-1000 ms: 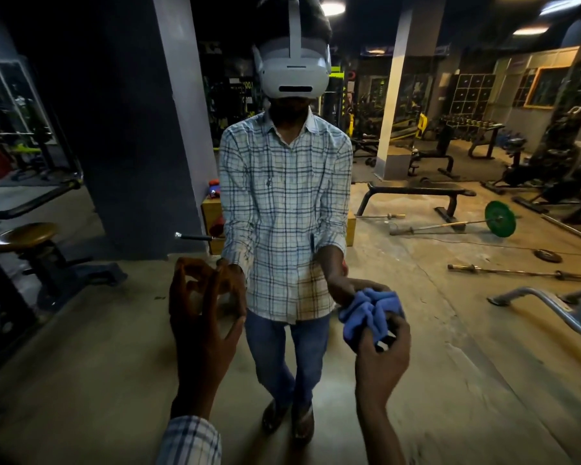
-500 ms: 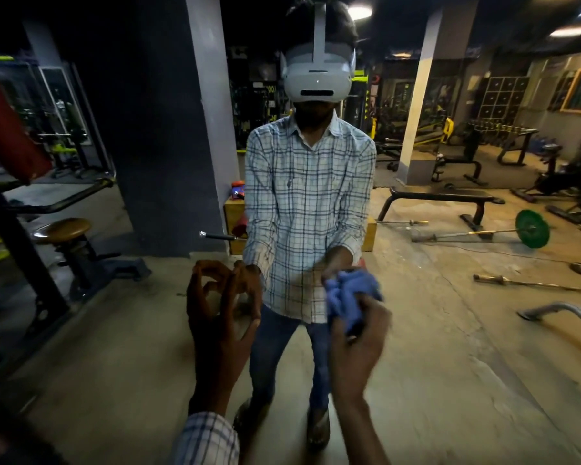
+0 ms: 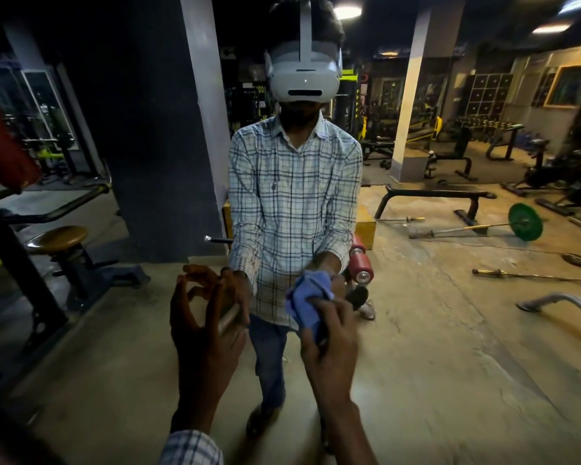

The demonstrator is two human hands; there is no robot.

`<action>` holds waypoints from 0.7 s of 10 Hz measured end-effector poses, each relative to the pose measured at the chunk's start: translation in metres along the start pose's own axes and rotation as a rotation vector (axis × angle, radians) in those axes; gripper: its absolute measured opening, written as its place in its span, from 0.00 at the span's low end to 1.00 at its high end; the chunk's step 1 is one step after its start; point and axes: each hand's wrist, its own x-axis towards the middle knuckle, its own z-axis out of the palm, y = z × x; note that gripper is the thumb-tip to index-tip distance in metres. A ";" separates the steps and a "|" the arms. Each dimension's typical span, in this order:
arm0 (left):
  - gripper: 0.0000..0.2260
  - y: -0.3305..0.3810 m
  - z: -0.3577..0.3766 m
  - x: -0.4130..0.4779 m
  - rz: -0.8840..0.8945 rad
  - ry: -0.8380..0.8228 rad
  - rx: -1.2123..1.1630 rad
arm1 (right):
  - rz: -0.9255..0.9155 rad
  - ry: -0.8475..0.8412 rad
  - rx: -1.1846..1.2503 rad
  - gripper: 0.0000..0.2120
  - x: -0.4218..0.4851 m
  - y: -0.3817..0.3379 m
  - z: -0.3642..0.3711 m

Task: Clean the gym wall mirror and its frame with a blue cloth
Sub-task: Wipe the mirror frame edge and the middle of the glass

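Blue cloth (image 3: 304, 298) in right hand (image 3: 329, 344), at mirror (image 3: 450, 330)

The cloth (image 3: 307, 305) is blue and soft, bunched into a crumpled wad. The right hand (image 3: 332, 337) grips it, fingers curled round its lower part, and holds it up against the mirror (image 3: 450, 313). The mirror stands upright and its glass fills the view. The cloth meets its own reflection there.
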 end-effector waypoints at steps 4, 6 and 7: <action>0.46 -0.018 -0.001 0.004 0.012 0.002 -0.006 | -0.039 0.030 0.027 0.21 -0.005 -0.003 0.014; 0.44 -0.021 0.001 0.001 -0.007 0.014 -0.036 | 0.035 0.112 0.026 0.15 0.000 -0.021 0.026; 0.44 -0.025 0.002 -0.001 -0.024 -0.023 -0.078 | -0.084 -0.037 0.028 0.14 -0.013 -0.027 0.038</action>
